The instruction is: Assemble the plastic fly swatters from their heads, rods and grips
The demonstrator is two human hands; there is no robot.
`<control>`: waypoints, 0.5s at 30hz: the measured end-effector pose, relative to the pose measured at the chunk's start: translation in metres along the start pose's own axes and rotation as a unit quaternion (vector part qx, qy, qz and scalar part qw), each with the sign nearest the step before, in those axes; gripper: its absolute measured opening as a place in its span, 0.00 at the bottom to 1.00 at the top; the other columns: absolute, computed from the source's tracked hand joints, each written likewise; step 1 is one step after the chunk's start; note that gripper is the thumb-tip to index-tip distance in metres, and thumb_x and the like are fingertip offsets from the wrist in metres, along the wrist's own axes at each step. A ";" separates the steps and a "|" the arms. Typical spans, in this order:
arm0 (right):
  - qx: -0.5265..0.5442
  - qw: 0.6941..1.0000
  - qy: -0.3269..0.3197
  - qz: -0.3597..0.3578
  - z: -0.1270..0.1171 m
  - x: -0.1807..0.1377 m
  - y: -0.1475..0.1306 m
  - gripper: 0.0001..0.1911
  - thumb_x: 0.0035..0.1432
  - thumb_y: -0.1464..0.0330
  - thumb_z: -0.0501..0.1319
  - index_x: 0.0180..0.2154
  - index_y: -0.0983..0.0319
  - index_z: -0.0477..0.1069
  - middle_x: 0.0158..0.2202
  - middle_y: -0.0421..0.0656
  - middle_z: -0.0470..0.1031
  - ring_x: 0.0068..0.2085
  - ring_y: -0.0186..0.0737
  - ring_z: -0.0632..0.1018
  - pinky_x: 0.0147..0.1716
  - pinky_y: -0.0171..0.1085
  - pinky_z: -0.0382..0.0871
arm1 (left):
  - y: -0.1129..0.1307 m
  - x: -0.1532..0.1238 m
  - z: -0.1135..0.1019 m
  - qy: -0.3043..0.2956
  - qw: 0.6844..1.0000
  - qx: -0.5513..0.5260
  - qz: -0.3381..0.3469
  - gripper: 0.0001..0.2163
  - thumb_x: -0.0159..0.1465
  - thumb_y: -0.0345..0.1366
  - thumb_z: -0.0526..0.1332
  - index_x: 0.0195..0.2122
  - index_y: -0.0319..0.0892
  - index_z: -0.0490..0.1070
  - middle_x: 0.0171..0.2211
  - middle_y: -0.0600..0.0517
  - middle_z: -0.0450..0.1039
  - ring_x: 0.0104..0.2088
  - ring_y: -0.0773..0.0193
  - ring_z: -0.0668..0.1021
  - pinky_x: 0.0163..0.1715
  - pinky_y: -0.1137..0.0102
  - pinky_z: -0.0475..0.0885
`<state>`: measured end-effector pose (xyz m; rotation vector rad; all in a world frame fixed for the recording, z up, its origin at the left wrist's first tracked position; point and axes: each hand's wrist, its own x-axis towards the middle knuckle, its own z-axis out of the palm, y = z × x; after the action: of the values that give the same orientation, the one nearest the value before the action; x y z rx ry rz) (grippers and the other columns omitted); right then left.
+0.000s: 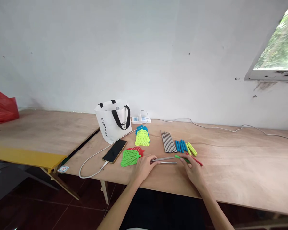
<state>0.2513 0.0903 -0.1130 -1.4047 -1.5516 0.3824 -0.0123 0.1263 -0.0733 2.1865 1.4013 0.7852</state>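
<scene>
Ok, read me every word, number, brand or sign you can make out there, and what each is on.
"STUDIO": down the side of the white bag; the word before it is unclear.
Dark emblem on the bag's other side: the lettering under it is too small to read.
Sticker on the table corner: marks too blurred to read surely.
Power strip: blue labels, too small to read.

Green tube (red tube too) is partly hidden.

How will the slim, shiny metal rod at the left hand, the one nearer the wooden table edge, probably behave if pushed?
The slim, shiny metal rod looks straight and metallic, so probably stiff. Seemingly round, it could roll on the flat wooden table. Its gloss hints at a smooth, perhaps slippery surface.
</scene>
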 end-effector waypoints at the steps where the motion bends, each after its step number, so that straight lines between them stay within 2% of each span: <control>1: -0.007 1.000 0.014 -0.010 -0.001 0.001 0.001 0.19 0.69 0.51 0.55 0.46 0.56 0.76 0.48 0.47 0.80 0.53 0.51 0.77 0.48 0.46 0.73 | -0.001 0.000 0.001 0.005 1.000 -0.002 0.000 0.07 0.67 0.45 0.65 0.40 0.51 0.80 0.38 0.57 0.83 0.39 0.59 0.81 0.35 0.70 0.66; 5: -0.039 0.997 0.041 -0.055 -0.003 0.003 0.003 0.18 0.69 0.53 0.54 0.43 0.56 0.76 0.46 0.47 0.78 0.53 0.51 0.76 0.54 0.50 0.68 | -0.004 0.001 0.004 0.018 1.000 -0.011 0.015 0.09 0.68 0.46 0.63 0.41 0.52 0.82 0.39 0.56 0.83 0.40 0.60 0.81 0.37 0.70 0.68; 9: -0.073 0.993 0.040 -0.080 -0.002 0.002 0.004 0.17 0.70 0.54 0.53 0.42 0.55 0.76 0.44 0.46 0.78 0.52 0.51 0.75 0.55 0.52 0.67 | -0.006 0.001 0.006 0.008 0.999 -0.012 0.028 0.10 0.68 0.47 0.64 0.42 0.53 0.83 0.40 0.56 0.83 0.40 0.60 0.82 0.39 0.70 0.69; 15: -0.101 0.988 0.045 -0.110 -0.001 0.002 0.007 0.15 0.71 0.57 0.54 0.43 0.55 0.77 0.43 0.46 0.78 0.50 0.51 0.76 0.52 0.51 0.69 | -0.005 0.001 0.006 0.007 0.999 0.001 0.040 0.09 0.68 0.47 0.65 0.42 0.54 0.83 0.38 0.56 0.82 0.38 0.60 0.82 0.36 0.71 0.69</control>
<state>0.2561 0.0942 -0.1170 -1.3648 -1.6866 0.0277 -0.0121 0.1287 -0.0807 2.2543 1.3280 0.8304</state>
